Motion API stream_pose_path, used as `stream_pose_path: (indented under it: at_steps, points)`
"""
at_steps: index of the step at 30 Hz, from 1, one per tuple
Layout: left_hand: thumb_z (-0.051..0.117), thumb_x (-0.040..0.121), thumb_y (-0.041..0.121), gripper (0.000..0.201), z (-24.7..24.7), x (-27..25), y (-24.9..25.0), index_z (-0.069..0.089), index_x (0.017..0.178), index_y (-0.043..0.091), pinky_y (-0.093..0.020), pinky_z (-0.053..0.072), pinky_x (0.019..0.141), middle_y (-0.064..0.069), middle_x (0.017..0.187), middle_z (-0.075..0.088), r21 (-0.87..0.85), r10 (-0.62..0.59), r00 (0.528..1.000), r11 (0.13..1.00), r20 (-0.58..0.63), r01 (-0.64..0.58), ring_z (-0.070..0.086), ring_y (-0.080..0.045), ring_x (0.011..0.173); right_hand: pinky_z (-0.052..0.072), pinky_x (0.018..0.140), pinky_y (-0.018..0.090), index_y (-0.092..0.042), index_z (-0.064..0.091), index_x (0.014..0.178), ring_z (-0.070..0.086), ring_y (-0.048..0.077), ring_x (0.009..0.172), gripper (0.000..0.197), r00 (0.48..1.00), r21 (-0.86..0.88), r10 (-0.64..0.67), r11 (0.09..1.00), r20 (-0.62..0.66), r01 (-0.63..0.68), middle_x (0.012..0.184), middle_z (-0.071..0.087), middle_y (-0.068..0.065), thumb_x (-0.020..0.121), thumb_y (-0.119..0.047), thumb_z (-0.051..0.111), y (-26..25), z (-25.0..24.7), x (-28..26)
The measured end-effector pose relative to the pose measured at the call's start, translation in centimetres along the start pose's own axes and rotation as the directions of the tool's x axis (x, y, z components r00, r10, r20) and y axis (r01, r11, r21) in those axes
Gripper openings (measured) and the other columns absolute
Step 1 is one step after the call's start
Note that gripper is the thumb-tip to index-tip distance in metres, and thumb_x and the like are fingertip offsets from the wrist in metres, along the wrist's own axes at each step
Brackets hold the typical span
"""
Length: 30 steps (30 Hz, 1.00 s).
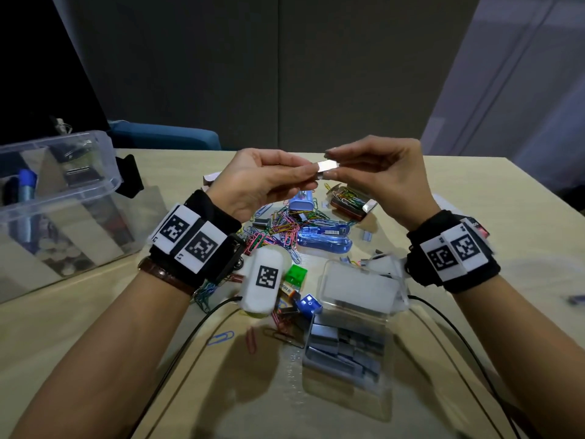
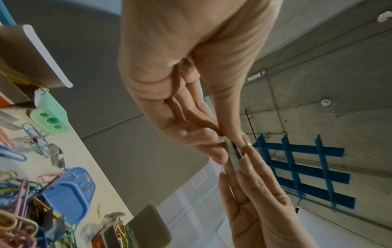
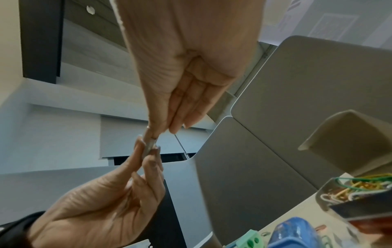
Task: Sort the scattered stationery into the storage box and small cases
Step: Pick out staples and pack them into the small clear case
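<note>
Both hands are raised above the table and pinch one short silver staple strip [image 1: 327, 168] between them. My left hand [image 1: 312, 177] holds its left end with thumb and fingers, and my right hand [image 1: 341, 168] holds its right end. The left wrist view shows the staple strip [image 2: 233, 155] edge-on between the fingertips, as does the right wrist view, with the strip [image 3: 149, 147] at its centre. A small clear case [image 1: 316, 362] with several staple blocks stands open at the front. The clear storage box [image 1: 104, 182] sits at the left.
A heap of coloured paper clips [image 1: 278, 229] lies mid-table, with a blue stapler [image 1: 324, 240], a blue sharpener [image 1: 302, 201] and a cardboard box of clips [image 1: 348, 202]. A green sharpener [image 1: 297, 275], loose clips [image 1: 221, 337] and cables [image 1: 196, 327] lie near the front.
</note>
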<state>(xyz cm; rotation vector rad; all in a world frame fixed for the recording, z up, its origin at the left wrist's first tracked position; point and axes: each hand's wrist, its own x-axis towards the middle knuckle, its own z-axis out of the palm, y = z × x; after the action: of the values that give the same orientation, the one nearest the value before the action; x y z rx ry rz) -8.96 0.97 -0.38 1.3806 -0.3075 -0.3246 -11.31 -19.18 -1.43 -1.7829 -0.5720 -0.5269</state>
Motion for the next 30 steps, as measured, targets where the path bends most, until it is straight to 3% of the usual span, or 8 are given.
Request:
stream_pose_path:
  at_steps: [4, 9, 14, 20, 24, 30]
  points:
    - [0.074, 0.064, 0.012, 0.024, 0.5, 0.1, -0.4, 0.069, 0.086, 0.002, -0.012, 0.052, 0.056, -0.008, 0.072, 0.073, -0.056, -0.002, 0.999, 0.998, -0.054, -0.001, 0.07, -0.01, 0.063, 0.056, 0.077, 0.024, 0.0, 0.074, 0.095, 0.073, 0.015, 0.083, 0.029, 0.999, -0.077, -0.019, 0.997, 0.03, 0.021, 0.09, 0.073, 0.008, 0.07, -0.011, 0.084, -0.1, -0.2, 0.1]
    - [0.074, 0.064, 0.01, 0.025, 0.8, 0.2, -0.6, 0.068, 0.087, 0.001, -0.012, 0.051, 0.054, -0.008, 0.073, 0.073, -0.148, -0.031, 0.995, 0.989, -0.09, 0.018, 0.07, -0.009, 0.064, 0.056, 0.078, 0.023, 0.004, 0.072, 0.099, 0.073, 0.015, 0.085, 0.031, 0.997, -0.037, -0.002, 0.999, 0.074, 0.005, 0.091, 0.073, 0.01, 0.072, -0.008, 0.081, -0.5, -0.6, 0.0]
    - [0.066, 0.081, 0.003, 0.008, 0.9, -0.1, -0.3, 0.067, 0.089, 0.002, -0.012, 0.052, 0.055, -0.008, 0.075, 0.074, -0.228, -0.085, 0.993, 0.972, -0.079, 0.065, 0.071, -0.01, 0.066, 0.056, 0.082, 0.023, 0.002, 0.071, 0.107, 0.073, 0.014, 0.091, 0.033, 0.996, -0.057, 0.04, 0.998, 0.076, -0.036, 0.097, 0.074, 0.007, 0.076, -0.006, 0.078, -0.3, -0.6, -0.2]
    - [0.066, 0.075, 0.009, 0.014, 0.6, -0.5, 0.3, 0.068, 0.088, 0.005, -0.014, 0.054, 0.056, -0.006, 0.076, 0.074, -0.227, -0.112, 0.994, 0.968, -0.012, 0.107, 0.072, -0.01, 0.068, 0.057, 0.083, 0.027, 0.0, 0.071, 0.109, 0.073, 0.017, 0.091, 0.032, 0.988, -0.089, 0.061, 0.995, 0.14, -0.049, 0.098, 0.074, 0.009, 0.081, -0.014, 0.075, -0.5, -1.0, -0.1]
    - [0.064, 0.084, 0.003, 0.006, 0.5, -0.5, 0.4, 0.067, 0.088, 0.003, -0.013, 0.053, 0.055, -0.008, 0.074, 0.074, -0.183, -0.111, 0.994, 0.977, -0.024, 0.105, 0.072, -0.01, 0.067, 0.056, 0.08, 0.023, -0.002, 0.072, 0.108, 0.072, 0.012, 0.088, 0.03, 0.987, -0.212, 0.016, 0.977, 0.159, 0.019, 0.095, 0.074, 0.006, 0.082, -0.017, 0.075, -0.6, -0.9, -0.1]
    - [0.071, 0.067, 0.008, 0.026, 0.5, -0.5, 0.1, 0.066, 0.092, 0.002, -0.015, 0.055, 0.057, -0.011, 0.078, 0.074, -0.152, -0.103, 0.994, 0.984, -0.022, 0.098, 0.073, -0.014, 0.071, 0.055, 0.078, 0.016, -0.009, 0.072, 0.11, 0.069, 0.007, 0.088, 0.032, 0.976, -0.379, -0.037, 0.918, 0.215, 0.118, 0.094, 0.072, 0.001, 0.082, -0.025, 0.074, -1.0, -1.0, 0.1]
